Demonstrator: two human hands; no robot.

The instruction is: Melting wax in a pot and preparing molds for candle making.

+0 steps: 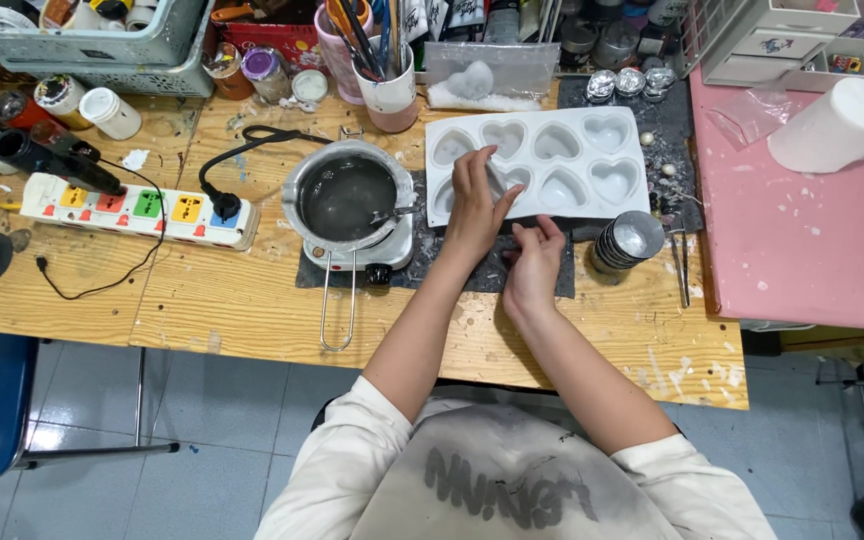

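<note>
White, soft-looking silicone heart mould [552,150] lies near the desk's back edge, likely light and floppy, best gripped at its rim; left hand [474,200] presses spread fingers on it, right hand [534,262] rests loosely curled, empty, beside it.

Both bare forearms are extended forward, white sleeves pushed up to the elbows. The left hand [476,200] is reached furthest, fingers spread and pointed down. The right hand [533,262] is held lower (palm down), fingers loosely curled.
</note>
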